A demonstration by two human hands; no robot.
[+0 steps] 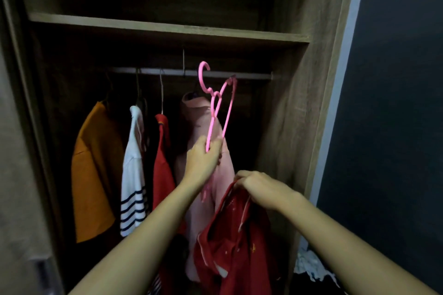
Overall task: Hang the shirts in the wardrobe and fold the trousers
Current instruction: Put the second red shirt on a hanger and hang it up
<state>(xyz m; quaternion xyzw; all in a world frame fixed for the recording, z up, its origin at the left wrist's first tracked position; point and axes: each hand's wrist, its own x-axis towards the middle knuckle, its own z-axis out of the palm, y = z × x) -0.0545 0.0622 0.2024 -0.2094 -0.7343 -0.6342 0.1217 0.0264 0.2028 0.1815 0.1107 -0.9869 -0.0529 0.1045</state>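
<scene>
Inside of a dim wooden wardrobe [287, 103], w/ a shelf [167, 29] across the top and a metal rail [251, 76] just under it, both above the hands. A dark wall [395, 127] stands to the right of the right hand.

Left hand [203, 158] is raised, fingers curled tight round a pink hanger [217, 103], gripping it partway along the frame. The hanger stands almost on end: its hook points up above the hand, level w/ the rail, but isn't hooked over it. The other end pokes out below the hand.

Right hand [259, 187] sits lower and just to the right of the left hand, fingers bent, pinching the top edge of a red shirt [239, 246]. The shirt hangs bunched below that hand, in front of the wardrobe opening (which part of it is pinched isn't clear).

Behind both hands a pink garment [199, 117] hangs from the rail. Left of the left hand, also on the rail: a red top [163, 163], then a white top [133, 187] w/ dark stripes at the hem, then an orange shirt [96, 175] furthest left.

Below the right forearm, low at the wardrobe's right edge, lies some crumpled pale cloth [309, 266].
</scene>
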